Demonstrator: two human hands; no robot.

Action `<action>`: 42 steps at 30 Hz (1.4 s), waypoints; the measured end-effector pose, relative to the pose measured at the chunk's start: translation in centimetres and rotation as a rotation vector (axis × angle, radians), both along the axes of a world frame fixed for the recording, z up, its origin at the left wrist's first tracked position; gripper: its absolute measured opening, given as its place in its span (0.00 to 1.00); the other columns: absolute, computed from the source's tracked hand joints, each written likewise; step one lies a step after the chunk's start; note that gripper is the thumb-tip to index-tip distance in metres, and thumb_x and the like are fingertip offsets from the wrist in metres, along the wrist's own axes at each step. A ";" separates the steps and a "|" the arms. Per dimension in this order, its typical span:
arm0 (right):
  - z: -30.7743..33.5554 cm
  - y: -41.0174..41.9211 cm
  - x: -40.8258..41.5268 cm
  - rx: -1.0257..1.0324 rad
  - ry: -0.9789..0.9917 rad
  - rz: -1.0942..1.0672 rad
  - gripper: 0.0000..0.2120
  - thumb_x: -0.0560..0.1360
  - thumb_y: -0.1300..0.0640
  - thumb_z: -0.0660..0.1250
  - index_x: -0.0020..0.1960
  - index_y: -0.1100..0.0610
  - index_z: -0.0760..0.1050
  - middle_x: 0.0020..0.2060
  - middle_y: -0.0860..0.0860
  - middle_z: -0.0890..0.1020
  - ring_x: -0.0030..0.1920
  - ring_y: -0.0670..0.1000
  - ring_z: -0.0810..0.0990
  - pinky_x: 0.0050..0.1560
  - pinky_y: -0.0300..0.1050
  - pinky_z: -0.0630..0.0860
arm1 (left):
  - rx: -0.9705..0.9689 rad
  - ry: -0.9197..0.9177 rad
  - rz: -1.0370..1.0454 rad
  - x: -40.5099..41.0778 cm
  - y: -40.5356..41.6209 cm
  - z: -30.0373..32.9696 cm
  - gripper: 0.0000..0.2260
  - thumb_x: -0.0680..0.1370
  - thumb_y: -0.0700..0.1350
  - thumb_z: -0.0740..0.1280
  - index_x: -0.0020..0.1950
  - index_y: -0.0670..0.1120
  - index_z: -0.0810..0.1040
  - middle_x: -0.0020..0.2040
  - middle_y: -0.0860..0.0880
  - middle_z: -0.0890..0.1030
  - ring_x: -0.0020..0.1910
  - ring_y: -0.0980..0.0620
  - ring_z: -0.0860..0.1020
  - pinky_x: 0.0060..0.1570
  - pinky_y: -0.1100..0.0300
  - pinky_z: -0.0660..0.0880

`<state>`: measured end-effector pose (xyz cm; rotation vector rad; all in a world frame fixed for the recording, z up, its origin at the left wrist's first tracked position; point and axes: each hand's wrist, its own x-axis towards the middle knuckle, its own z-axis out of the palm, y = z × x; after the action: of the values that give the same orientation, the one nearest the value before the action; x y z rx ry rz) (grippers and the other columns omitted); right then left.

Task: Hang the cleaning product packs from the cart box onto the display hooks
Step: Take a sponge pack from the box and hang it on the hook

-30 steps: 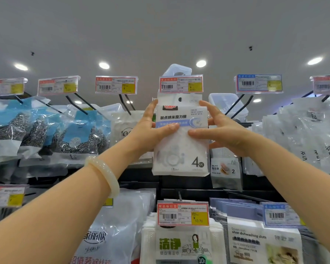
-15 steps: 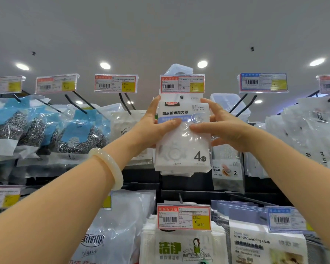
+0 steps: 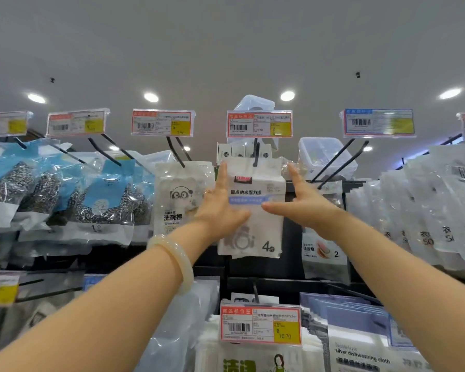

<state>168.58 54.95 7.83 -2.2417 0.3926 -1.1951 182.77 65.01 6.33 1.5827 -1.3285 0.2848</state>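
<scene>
A white cleaning product pack (image 3: 255, 232) marked "4" hangs at the middle of the top row. Its top sits on the black display hook (image 3: 256, 157) under a red price tag (image 3: 259, 127). My left hand (image 3: 220, 208) holds the pack's left edge, fingers straight up along the side and thumb across the front. On the right edge, my right hand (image 3: 303, 205) holds it the same way, thumb pointing left over the front. More packs of the same kind hang behind it. The cart box is out of view.
Blue steel-wool packs (image 3: 99, 202) and a panda sponge pack (image 3: 181, 200) hang to the left. Clear plastic bags (image 3: 440, 210) and a pack marked "2" (image 3: 324, 251) hang to the right. Lower hooks carry more packs and a price tag (image 3: 260, 326).
Both hands have reached further in and carried the pack back and up, so its top now sits on the hook below the price tag.
</scene>
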 end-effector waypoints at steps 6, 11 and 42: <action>-2.6 -1.1 2.2 -0.967 -0.186 -0.493 0.23 0.66 0.59 0.75 0.60 0.58 0.76 0.63 0.62 0.73 0.65 0.65 0.70 0.62 0.66 0.70 | 0.096 -0.285 0.411 -0.9 -0.7 -0.7 0.36 0.75 0.44 0.64 0.76 0.61 0.47 0.76 0.42 0.46 0.69 0.39 0.64 0.60 0.52 0.67; -3.6 -1.3 3.0 -0.698 0.548 -0.451 0.27 0.75 0.40 0.60 0.71 0.50 0.64 0.72 0.53 0.63 0.74 0.58 0.54 0.73 0.59 0.53 | 0.420 -0.328 0.517 -0.5 -1.1 -1.3 0.29 0.75 0.49 0.64 0.74 0.54 0.57 0.73 0.39 0.53 0.69 0.34 0.61 0.67 0.42 0.65; -19.5 40.7 24.8 -0.833 0.464 0.308 0.32 0.77 0.46 0.63 0.76 0.52 0.54 0.78 0.56 0.48 0.77 0.60 0.46 0.75 0.57 0.49 | 0.838 -0.004 1.252 11.2 45.6 -20.7 0.39 0.77 0.58 0.65 0.78 0.52 0.42 0.78 0.43 0.36 0.77 0.41 0.37 0.73 0.41 0.44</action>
<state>193.35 95.65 -11.71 -3.1470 -0.3595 -0.7227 193.98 110.59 -14.35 2.9916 -0.2273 0.4998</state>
